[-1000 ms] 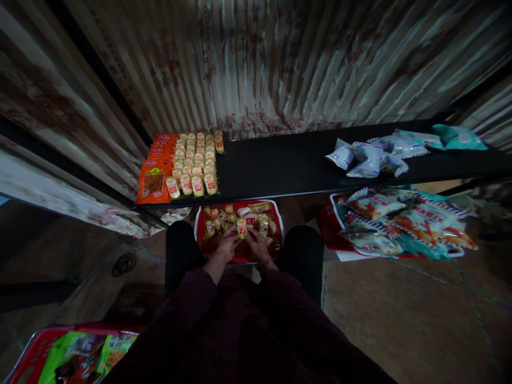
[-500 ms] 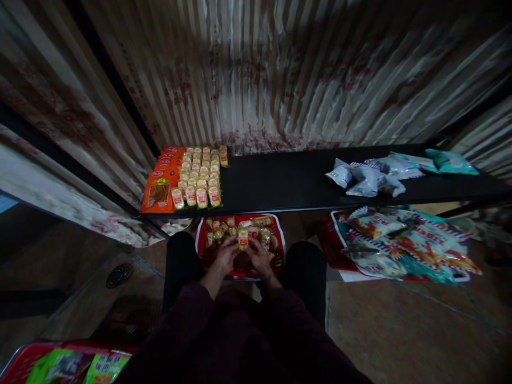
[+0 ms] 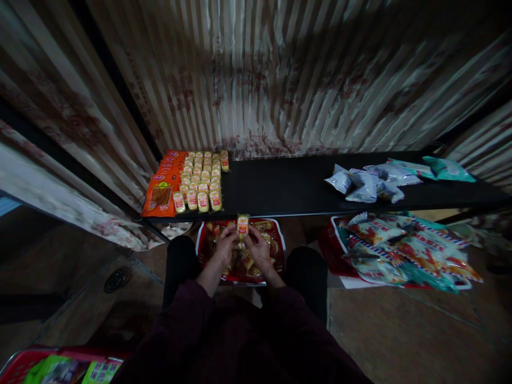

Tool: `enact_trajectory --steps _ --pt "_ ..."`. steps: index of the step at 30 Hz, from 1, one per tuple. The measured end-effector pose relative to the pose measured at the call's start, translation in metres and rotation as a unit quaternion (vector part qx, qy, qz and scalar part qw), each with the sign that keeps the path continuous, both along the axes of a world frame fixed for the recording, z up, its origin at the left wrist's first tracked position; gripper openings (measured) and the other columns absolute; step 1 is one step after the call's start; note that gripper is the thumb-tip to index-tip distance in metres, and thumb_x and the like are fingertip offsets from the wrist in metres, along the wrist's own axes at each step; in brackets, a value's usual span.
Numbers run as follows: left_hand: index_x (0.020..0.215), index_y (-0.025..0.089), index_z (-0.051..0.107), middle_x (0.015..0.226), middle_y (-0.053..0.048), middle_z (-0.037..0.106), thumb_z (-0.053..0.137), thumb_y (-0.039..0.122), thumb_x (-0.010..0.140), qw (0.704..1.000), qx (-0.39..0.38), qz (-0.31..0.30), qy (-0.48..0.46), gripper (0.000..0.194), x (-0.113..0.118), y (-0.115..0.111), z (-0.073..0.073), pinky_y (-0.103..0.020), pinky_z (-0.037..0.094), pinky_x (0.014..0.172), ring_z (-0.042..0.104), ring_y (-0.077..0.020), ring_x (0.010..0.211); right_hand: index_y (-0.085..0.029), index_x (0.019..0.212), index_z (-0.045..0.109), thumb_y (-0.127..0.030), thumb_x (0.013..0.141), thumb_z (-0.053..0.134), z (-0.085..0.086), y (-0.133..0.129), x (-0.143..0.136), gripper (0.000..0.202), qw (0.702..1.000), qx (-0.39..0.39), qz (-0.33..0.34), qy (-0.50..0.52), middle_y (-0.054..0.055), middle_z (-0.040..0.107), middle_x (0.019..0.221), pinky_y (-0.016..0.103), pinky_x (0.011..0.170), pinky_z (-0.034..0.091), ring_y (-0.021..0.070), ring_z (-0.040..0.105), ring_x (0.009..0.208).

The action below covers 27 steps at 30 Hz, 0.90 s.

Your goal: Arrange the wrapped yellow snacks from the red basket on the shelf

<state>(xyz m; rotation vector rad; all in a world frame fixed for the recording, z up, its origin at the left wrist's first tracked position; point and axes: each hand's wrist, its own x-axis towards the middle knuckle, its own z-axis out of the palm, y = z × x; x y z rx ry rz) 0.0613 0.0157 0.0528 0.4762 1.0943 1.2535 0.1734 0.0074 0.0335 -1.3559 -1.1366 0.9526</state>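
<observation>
Between the fingertips of both hands I hold one small yellow wrapped snack cake (image 3: 242, 225) upright, its red and white label facing me. My left hand (image 3: 226, 244) grips its left side and my right hand (image 3: 260, 248) its right side. Both hands are over a red basket (image 3: 281, 240) with a pale rim, which holds more of these wrapped cakes, partly hidden by my hands. Just beyond is the front edge of a black shelf (image 3: 272, 186). On its left part, rows of matching snack cakes (image 3: 203, 178) stand close together.
Flat orange packets (image 3: 160, 194) overlap at the shelf's left end. Silvery bags (image 3: 364, 184) and a teal bag (image 3: 450, 168) lie at the right. Below them stands a red basket (image 3: 334, 248) heaped with snack bags. Another red basket (image 3: 24, 360) with green packets is at lower left.
Both hands have lifted the snack cake up and forward, from over the basket's middle to near the shelf's front edge. More of the basket's contents now shows beneath them.
</observation>
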Motion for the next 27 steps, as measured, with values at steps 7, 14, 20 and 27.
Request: enact_trajectory --steps 7,14,20,27 --pt "0.078 0.017 0.064 0.078 -0.001 0.064 0.066 0.023 0.061 0.992 0.053 0.031 0.111 0.019 0.001 0.017 0.014 -0.024 0.044 0.071 0.057 -0.0114 0.073 -0.018 0.109 0.061 -0.036 0.077 0.056 0.028 0.017 -0.003 0.037 0.998 0.035 0.009 -0.057 0.008 0.069 0.1 0.035 0.082 0.051 0.0203 0.065 0.087" --pt "0.086 0.017 0.063 0.088 -0.005 0.067 0.059 0.018 0.069 0.972 0.103 0.035 0.206 0.017 0.002 0.032 0.024 -0.028 0.046 0.079 0.06 -0.0137 0.081 -0.017 0.11 0.06 -0.037 0.08 0.054 0.035 0.036 -0.004 0.037 0.993 0.047 0.006 -0.108 0.009 0.069 0.1 0.034 0.081 0.05 0.0209 0.065 0.088" --pt "0.089 0.017 0.064 0.093 -0.006 0.067 0.051 0.012 0.074 0.948 0.132 0.029 0.288 0.02 0.003 0.049 0.034 -0.031 0.046 0.085 0.061 -0.0145 0.087 -0.017 0.109 0.06 -0.037 0.08 0.053 0.043 0.057 -0.005 0.036 0.993 0.046 -0.003 -0.112 0.01 0.069 0.1 0.035 0.081 0.05 0.0207 0.065 0.086" --pt "0.09 0.017 0.063 0.094 -0.006 0.067 0.047 0.009 0.073 0.929 0.134 0.047 0.341 0.025 0.007 0.067 0.037 -0.032 0.047 0.087 0.061 -0.0148 0.087 -0.018 0.108 0.061 -0.036 0.081 0.051 0.053 0.081 -0.008 0.034 0.991 0.037 0.001 -0.131 0.008 0.07 0.098 0.033 0.082 0.05 0.0195 0.066 0.085"
